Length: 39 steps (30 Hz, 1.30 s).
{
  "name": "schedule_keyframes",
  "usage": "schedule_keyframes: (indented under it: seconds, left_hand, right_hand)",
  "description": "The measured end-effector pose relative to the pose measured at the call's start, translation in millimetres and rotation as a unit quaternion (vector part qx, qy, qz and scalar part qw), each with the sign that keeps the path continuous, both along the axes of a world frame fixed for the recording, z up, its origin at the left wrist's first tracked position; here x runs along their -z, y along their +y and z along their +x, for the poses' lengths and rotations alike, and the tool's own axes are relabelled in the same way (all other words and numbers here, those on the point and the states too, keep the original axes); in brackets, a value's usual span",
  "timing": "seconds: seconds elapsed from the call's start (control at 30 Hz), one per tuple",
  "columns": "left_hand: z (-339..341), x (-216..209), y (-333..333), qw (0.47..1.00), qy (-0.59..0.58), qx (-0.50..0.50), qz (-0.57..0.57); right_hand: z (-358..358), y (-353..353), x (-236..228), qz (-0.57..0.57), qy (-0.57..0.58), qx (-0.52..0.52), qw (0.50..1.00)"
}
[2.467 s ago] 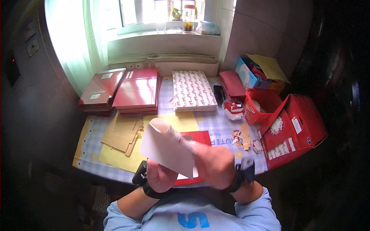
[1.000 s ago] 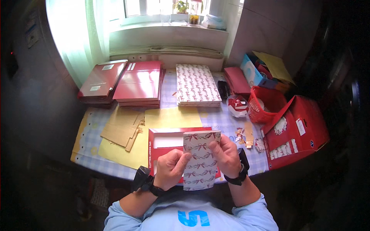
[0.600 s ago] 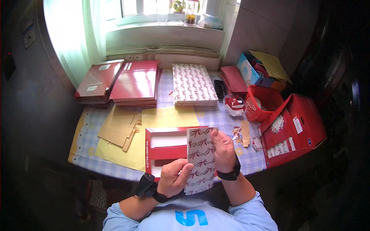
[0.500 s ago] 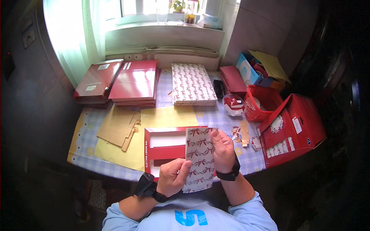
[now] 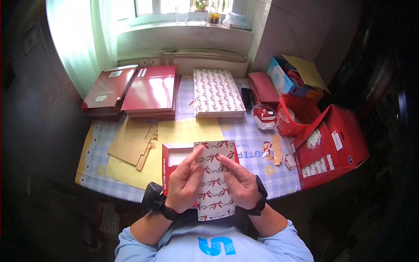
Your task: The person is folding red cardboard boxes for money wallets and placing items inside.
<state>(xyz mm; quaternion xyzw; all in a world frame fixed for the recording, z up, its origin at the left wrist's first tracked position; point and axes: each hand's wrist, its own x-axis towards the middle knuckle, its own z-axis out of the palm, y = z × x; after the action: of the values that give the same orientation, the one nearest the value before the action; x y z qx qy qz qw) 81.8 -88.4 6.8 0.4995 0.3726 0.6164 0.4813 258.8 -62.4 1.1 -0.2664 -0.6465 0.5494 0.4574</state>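
Note:
A tall white card wallet (image 5: 214, 192), printed with red bows and green sprigs, is upright between my hands, close to my shirt. Its left edge is in my left hand (image 5: 185, 185), with the index finger reaching up over the card. My right hand (image 5: 241, 185) grips the right edge, its index finger extended onto the printed face. Some fingertips of both hands are hidden. Behind the wallet lies a red-framed box (image 5: 166, 166) with a white inside, partly covered.
Red flat boxes (image 5: 148, 91) are stacked at the back left, beside patterned wallets (image 5: 218, 91). Brown cardboard (image 5: 131, 144) lies on yellow paper (image 5: 183, 130). At right are a red basket (image 5: 290, 124), a clear tub (image 5: 264, 117), a blue box (image 5: 283, 81) and a large red box (image 5: 345, 148).
The wallet has shifted left. My right hand has come down from its upper right edge, and my left hand has risen, both index fingers now stretched out.

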Motion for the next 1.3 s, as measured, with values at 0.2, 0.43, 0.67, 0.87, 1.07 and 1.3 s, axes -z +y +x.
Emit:
schedule_keyframes:
  seconds: [0.2,0.43,0.67,0.87,1.07,1.3]
  left_hand:
    - [8,6,5,0.984,-0.169,-0.037,-0.049]
    - [-11,3,3,0.994,-0.087,0.055,-0.038]
    - [-46,5,24,0.992,-0.076,0.074,-0.067]
    - [-73,1,75,0.995,-0.016,-0.099,0.006]
    - [-77,29,92,0.992,0.007,-0.123,0.021]
    - [-81,36,90,0.992,-0.031,-0.125,0.004]
  right_hand:
    - [-6,-2,-5,-0.122,0.098,-0.071,0.985]
    - [-3,-1,-12,-0.156,0.07,-0.154,0.973]
    - [-3,45,-26,-0.076,-0.004,-0.112,0.991]
    - [30,168,-32,0.27,-0.345,0.179,0.881]
    - [30,247,-1,0.331,-0.419,0.106,0.839]
    - [29,271,-12,0.147,-0.503,0.043,0.851]
